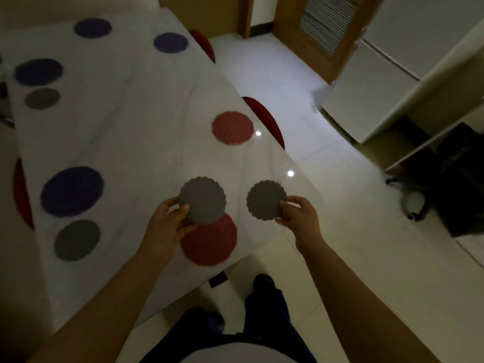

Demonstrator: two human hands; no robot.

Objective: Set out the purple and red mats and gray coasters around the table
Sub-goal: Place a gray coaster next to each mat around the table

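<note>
There are no words, numbers or signs to read here. The picture is dark and a bit blurry, so tiny print may be too small to see.
</note>
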